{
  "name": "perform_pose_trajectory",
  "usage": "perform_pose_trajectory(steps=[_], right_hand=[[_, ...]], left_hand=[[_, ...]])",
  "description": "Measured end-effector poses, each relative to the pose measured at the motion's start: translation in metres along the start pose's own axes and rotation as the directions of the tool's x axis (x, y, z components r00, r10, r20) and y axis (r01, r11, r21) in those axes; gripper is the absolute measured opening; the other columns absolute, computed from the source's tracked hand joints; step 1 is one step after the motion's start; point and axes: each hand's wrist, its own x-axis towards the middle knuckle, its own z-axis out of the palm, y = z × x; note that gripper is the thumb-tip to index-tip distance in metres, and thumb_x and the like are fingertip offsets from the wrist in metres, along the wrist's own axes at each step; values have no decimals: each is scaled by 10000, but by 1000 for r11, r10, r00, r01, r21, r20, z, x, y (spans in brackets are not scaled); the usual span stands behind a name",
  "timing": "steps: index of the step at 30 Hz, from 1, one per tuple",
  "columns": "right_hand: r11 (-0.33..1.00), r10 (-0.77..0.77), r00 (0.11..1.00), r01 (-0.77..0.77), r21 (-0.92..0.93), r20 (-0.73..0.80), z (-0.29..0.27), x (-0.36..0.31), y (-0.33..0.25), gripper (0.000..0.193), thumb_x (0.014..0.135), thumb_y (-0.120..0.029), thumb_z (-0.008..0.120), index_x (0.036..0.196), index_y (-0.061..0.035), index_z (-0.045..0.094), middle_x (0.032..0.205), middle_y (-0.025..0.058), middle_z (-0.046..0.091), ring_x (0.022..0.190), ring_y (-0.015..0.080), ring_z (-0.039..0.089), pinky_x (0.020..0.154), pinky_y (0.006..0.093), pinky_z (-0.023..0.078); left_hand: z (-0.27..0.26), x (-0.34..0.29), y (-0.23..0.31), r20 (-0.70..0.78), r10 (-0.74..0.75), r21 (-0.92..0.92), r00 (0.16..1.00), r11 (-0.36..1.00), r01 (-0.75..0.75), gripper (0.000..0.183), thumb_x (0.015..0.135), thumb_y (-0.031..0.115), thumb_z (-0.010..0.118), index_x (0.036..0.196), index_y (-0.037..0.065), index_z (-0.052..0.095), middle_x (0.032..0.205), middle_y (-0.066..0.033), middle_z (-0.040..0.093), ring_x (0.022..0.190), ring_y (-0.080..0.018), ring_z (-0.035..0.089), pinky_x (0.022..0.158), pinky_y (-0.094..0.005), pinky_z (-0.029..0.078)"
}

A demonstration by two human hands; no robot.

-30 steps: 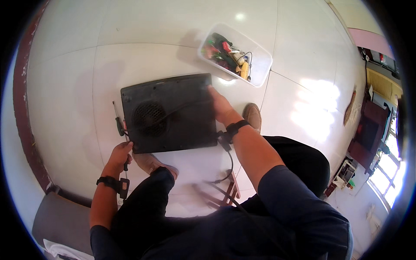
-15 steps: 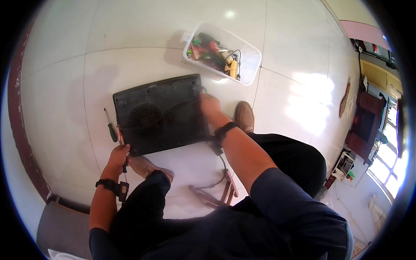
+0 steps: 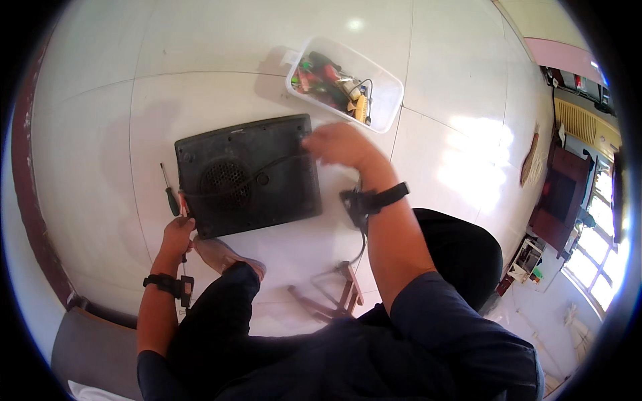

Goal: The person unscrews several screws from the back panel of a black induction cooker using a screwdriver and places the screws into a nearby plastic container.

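A black induction cooker (image 3: 281, 194) lies on the floor with its round fan vent facing up. A black power cord (image 3: 271, 164) runs across its underside to the right edge. There my right hand (image 3: 338, 144), somewhat blurred, has its fingers closed at the cord's end. By the cooker's lower left corner, my left hand (image 3: 177, 235) is closed around a screwdriver (image 3: 184, 271); its thin shaft shows below the fist and most of its handle is hidden. Just above that hand, an orange-red piece (image 3: 182, 202) shows at the cooker's edge. A green-handled screwdriver (image 3: 172, 200) lies to the left.
Beyond the cooker stands a white plastic bin (image 3: 388, 100) of assorted tools. My shoe (image 3: 224, 257) is close to the cooker's near edge. A small brown wooden frame (image 3: 348, 294) lies nearer me. A grey seat (image 3: 93, 351) is at lower left, furniture (image 3: 565, 194) at far right.
My right hand has lifted and swung up and to the right, its forearm turning more upright. My left hand has shifted slightly up and left. The cooker has stayed in place.
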Motion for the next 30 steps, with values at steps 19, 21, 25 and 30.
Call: perform_pose_trajectory(steps=[19, 21, 25, 30], right_hand=[[780, -165, 911, -114, -615, -379, -73, 88, -4, 494, 866, -199, 566, 1351, -106, 571, 1124, 161, 694, 955, 311, 711, 871, 414, 559], [797, -125, 906, -151, -585, -405, -67, 83, -8, 485, 859, -228, 579, 1331, -116, 581, 1112, 174, 687, 1036, 339, 682, 903, 428, 544], [827, -57, 903, -196, -527, -426, -69, 83, -9, 495, 845, -258, 596, 1321, -122, 590, 1132, 216, 655, 1043, 371, 675, 894, 440, 545], [937, -31, 926, -105, -334, -376, -74, 100, 6, 493, 825, -277, 620, 1283, -95, 601, 1128, 235, 660, 1030, 368, 677, 880, 448, 556]], left_hand=[[-20, -14, 3, -27, 59, -36, 998, 998, -60, 371, 924, 269, 619, 1152, -24, 612, 900, -69, 666, 476, -113, 522, 432, -261, 425], [-19, -14, 6, -22, 86, -48, 996, 995, -87, 379, 923, 268, 619, 1160, -28, 610, 902, -73, 667, 480, -113, 528, 431, -263, 426], [-17, -17, 9, -36, 89, -51, 995, 995, -91, 392, 916, 265, 640, 1173, -30, 605, 911, -82, 664, 479, -118, 533, 431, -266, 429], [-17, -18, 5, -45, 51, -40, 998, 998, -52, 401, 907, 249, 665, 1185, -34, 602, 906, -91, 654, 475, -127, 536, 432, -267, 430]])
